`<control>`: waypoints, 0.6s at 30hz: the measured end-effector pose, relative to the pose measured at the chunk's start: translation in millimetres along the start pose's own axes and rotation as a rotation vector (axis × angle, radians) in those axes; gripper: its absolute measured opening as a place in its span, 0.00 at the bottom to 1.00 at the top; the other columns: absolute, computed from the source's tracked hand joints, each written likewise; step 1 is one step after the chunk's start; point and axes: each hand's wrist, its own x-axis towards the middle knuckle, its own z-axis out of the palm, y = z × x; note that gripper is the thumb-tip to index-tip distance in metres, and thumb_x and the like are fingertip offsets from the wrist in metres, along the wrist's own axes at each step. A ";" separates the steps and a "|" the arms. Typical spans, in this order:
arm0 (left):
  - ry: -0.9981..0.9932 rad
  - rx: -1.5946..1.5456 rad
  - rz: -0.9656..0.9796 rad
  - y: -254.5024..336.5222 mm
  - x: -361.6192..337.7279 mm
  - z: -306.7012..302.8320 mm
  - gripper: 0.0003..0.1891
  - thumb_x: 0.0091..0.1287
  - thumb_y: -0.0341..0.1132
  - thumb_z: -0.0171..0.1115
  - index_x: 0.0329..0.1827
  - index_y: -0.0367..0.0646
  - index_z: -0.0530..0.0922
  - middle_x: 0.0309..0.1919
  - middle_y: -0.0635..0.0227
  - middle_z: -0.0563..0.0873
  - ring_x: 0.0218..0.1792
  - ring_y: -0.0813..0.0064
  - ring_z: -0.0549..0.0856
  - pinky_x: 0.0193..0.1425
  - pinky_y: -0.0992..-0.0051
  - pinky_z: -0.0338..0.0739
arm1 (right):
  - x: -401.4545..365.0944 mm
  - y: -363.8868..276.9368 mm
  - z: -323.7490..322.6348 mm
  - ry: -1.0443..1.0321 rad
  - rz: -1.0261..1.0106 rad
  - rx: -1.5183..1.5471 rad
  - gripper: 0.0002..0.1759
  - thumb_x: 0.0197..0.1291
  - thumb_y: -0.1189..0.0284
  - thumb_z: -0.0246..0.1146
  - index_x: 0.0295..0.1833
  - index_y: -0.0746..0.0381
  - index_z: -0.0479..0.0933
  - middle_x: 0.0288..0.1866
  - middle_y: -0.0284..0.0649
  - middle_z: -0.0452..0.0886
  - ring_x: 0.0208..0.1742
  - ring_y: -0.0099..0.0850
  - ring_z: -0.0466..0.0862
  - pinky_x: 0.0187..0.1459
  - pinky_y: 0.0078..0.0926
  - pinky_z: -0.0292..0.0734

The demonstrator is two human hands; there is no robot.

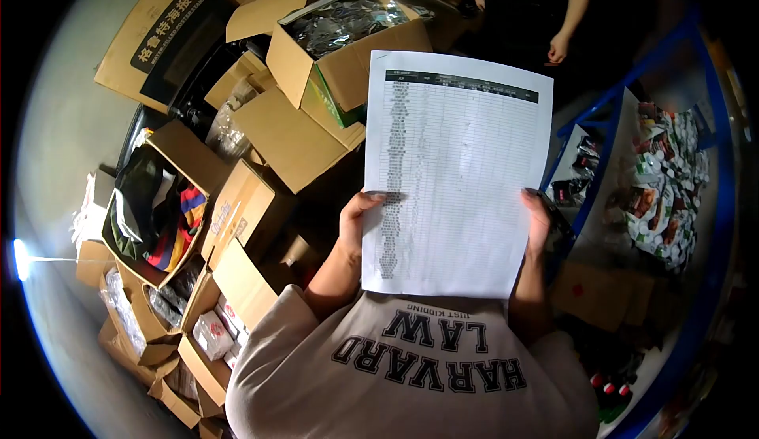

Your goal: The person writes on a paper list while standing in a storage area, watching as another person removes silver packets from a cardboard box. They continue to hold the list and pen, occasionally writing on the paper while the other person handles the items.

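Observation:
A white printed sheet (458, 178) with a table of many rows and a dark header stands upright before my chest. My left hand (357, 218) grips its left edge, thumb on the front and the other fingers hidden behind. On the opposite edge, my right hand (536, 222) pinches the paper in the same way. A dark object (560, 219) shows just beside my right hand; its kind cannot be made out. Small text fills the sheet's left column, too blurred to read.
Open cardboard boxes pile up on the left, one box (360, 64) holding plastic-wrapped items, another holding dark and striped cloth (186, 218). At right, a blue metal rack (589, 170) bears packaged goods (664, 186). Another person (538, 12) stands ahead.

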 end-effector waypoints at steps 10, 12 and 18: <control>-0.010 0.106 -0.062 -4.8 -7.7 28.0 0.18 0.59 0.39 0.49 0.49 0.37 0.70 0.40 0.59 0.78 0.39 0.69 0.78 0.45 0.75 0.73 | -6.1 -7.5 0.9 -0.049 -0.014 -0.072 0.20 0.51 0.70 0.53 0.49 0.69 0.66 0.46 0.44 0.72 0.47 0.31 0.72 0.50 0.26 0.63; -0.019 0.192 0.007 -5.3 -8.0 26.8 0.18 0.61 0.41 0.48 0.49 0.38 0.70 0.41 0.61 0.78 0.40 0.71 0.77 0.45 0.75 0.72 | -8.8 -8.6 3.9 -0.064 -0.025 -0.061 0.20 0.51 0.70 0.54 0.49 0.69 0.67 0.45 0.44 0.73 0.47 0.31 0.72 0.50 0.25 0.63; -0.102 0.273 0.104 -12.3 -2.2 30.1 0.21 0.64 0.46 0.44 0.53 0.41 0.67 0.45 0.66 0.75 0.44 0.75 0.75 0.50 0.75 0.69 | -25.6 -18.0 11.5 -0.044 -0.135 -0.075 0.21 0.49 0.70 0.54 0.48 0.69 0.67 0.43 0.43 0.73 0.46 0.31 0.72 0.50 0.26 0.64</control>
